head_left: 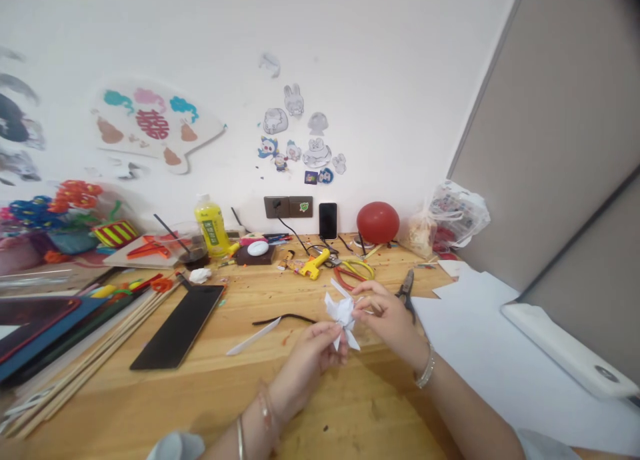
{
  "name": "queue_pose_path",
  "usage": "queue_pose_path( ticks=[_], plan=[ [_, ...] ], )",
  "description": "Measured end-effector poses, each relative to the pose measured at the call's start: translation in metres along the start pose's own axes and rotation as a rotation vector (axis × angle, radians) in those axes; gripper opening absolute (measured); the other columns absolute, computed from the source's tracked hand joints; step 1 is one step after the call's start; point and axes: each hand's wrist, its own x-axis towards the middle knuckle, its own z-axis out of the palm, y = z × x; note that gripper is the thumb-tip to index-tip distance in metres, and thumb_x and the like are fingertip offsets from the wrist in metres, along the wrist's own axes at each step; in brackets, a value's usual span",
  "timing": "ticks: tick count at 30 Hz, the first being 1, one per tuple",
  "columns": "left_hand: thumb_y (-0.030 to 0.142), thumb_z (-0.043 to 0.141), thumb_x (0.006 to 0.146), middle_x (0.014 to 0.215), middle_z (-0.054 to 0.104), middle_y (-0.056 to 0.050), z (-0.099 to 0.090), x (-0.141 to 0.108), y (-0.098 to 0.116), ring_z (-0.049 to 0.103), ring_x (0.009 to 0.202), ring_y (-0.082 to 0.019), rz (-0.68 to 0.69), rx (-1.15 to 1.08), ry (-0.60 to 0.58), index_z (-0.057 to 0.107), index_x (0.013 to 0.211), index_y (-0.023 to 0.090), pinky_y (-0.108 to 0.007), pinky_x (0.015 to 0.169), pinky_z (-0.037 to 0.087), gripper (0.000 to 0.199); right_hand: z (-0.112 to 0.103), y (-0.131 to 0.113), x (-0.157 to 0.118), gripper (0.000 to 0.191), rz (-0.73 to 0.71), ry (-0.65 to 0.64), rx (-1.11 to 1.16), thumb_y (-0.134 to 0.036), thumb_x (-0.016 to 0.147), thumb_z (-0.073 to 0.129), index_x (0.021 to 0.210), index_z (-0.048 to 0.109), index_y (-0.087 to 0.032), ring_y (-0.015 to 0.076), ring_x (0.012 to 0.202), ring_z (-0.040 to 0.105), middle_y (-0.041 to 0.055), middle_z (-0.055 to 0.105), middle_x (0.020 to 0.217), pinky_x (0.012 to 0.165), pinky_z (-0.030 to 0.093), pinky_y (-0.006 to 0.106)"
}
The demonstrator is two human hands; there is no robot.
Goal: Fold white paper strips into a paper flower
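Observation:
Between my two hands, above the wooden table, is a folded white paper piece point(343, 311) with several pointed flaps sticking out. My left hand point(320, 347) pinches its lower left side between thumb and fingers. My right hand point(383, 313) grips its right side with bent fingers. The part under my fingertips is hidden. To the left of my hands lies a loose white paper strip point(254, 337), next to a thin black pipe cleaner point(285, 317). Scissors with dark handles point(407, 292) lie just beyond my right hand.
A yellow glue gun point(315, 264), a red balloon point(378, 223), a phone point(328, 221) and a yellow drink bottle point(212, 225) stand or lie toward the wall. At left are a black board point(179, 327) and wooden sticks point(107, 350); at right, white paper sheets point(495, 353).

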Motion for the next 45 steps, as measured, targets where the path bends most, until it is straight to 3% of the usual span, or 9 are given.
queue_pose_path(
  ticks=[7, 15, 20, 23, 26, 28, 33, 40, 45],
  plan=[
    [0.031, 0.066, 0.069, 0.058, 0.057, 0.0, -0.003, 0.001, 0.002, 0.052, 0.051, -0.01, -0.067, -0.043, 0.004, 0.057, 0.063, 0.013, -0.021, 0.049, 0.042, 0.02, -0.001, 0.002, 0.001, 0.011, 0.003, -0.048, 0.024, -0.026, 0.075, 0.062, 0.067, 0.066, -0.019, 0.0191, 0.094, 0.055, 0.005, 0.056, 0.097, 0.083, 0.04, 0.032],
    [0.031, 0.063, 0.071, 0.058, 0.055, 0.0, -0.003, 0.001, 0.0, 0.053, 0.052, -0.01, -0.048, -0.027, -0.048, 0.055, 0.066, 0.012, -0.021, 0.05, 0.043, 0.021, 0.004, 0.006, 0.0, 0.011, -0.021, 0.048, -0.067, -0.022, 0.078, 0.059, 0.068, 0.064, -0.019, 0.0172, 0.086, 0.055, 0.003, 0.057, 0.09, 0.08, 0.041, 0.031],
    [0.042, 0.057, 0.075, 0.065, 0.06, -0.003, -0.009, 0.001, 0.009, 0.055, 0.053, -0.011, -0.116, 0.27, -0.017, 0.055, 0.072, 0.012, -0.022, 0.051, 0.042, 0.031, 0.001, 0.004, 0.0, 0.01, -0.069, -0.021, -0.063, -0.021, 0.079, 0.058, 0.071, 0.064, -0.019, 0.0168, 0.086, 0.056, 0.0031, 0.057, 0.091, 0.079, 0.042, 0.03],
    [0.041, 0.062, 0.072, 0.076, 0.061, -0.002, -0.019, 0.006, 0.016, 0.056, 0.06, -0.011, 0.036, 0.518, 0.1, 0.05, 0.103, 0.014, -0.021, 0.053, 0.042, 0.043, 0.001, -0.001, 0.0, 0.01, -0.095, -0.082, -0.13, -0.02, 0.079, 0.059, 0.071, 0.065, -0.019, 0.0163, 0.085, 0.056, 0.0027, 0.056, 0.092, 0.078, 0.042, 0.029],
    [0.03, 0.069, 0.067, 0.107, 0.058, -0.008, -0.03, 0.013, 0.016, 0.058, 0.089, -0.017, 0.233, 0.649, 0.036, 0.039, 0.122, 0.02, -0.027, 0.072, 0.047, 0.063, 0.005, -0.004, -0.002, 0.01, -0.086, -0.15, -0.213, -0.02, 0.079, 0.059, 0.072, 0.066, -0.02, 0.0149, 0.082, 0.057, 0.0019, 0.055, 0.093, 0.077, 0.042, 0.027],
    [0.027, 0.069, 0.065, 0.112, 0.055, -0.01, -0.036, 0.017, 0.012, 0.055, 0.096, -0.021, 0.308, 0.821, 0.021, 0.054, 0.108, 0.017, -0.03, 0.075, 0.047, 0.046, 0.008, -0.003, -0.003, 0.008, -0.059, -0.171, -0.275, -0.021, 0.079, 0.06, 0.074, 0.066, -0.02, 0.0143, 0.08, 0.057, 0.0015, 0.054, 0.093, 0.075, 0.043, 0.027],
    [0.023, 0.059, 0.073, 0.092, 0.062, -0.008, -0.046, 0.024, 0.004, 0.057, 0.087, -0.02, 0.44, 1.139, 0.142, 0.061, 0.088, 0.016, -0.035, 0.079, 0.046, 0.017, 0.01, 0.007, -0.005, 0.017, -0.109, -0.217, -0.387, -0.03, 0.086, 0.051, 0.096, 0.06, -0.02, 0.0154, 0.082, 0.056, 0.0025, 0.054, 0.091, 0.071, 0.043, 0.026],
    [0.008, 0.053, 0.071, 0.091, 0.059, -0.006, -0.042, 0.018, 0.014, 0.053, 0.09, -0.021, 0.701, 1.424, 0.19, 0.056, 0.089, 0.018, -0.037, 0.081, 0.044, 0.021, 0.003, 0.015, -0.006, 0.024, -0.342, -0.228, -0.619, -0.022, 0.09, 0.037, 0.096, 0.059, -0.017, 0.0172, 0.077, 0.054, 0.006, 0.059, 0.085, 0.066, 0.04, 0.027],
    [0.018, 0.049, 0.08, 0.089, 0.058, -0.007, -0.03, 0.008, 0.013, 0.052, 0.085, -0.021, 0.808, 1.57, 0.112, 0.056, 0.088, 0.017, -0.036, 0.075, 0.043, 0.011, -0.001, 0.017, -0.006, 0.021, -0.434, -0.282, -0.673, -0.019, 0.088, 0.039, 0.096, 0.059, -0.018, 0.0173, 0.073, 0.053, 0.0056, 0.062, 0.08, 0.064, 0.038, 0.027]
  ],
)
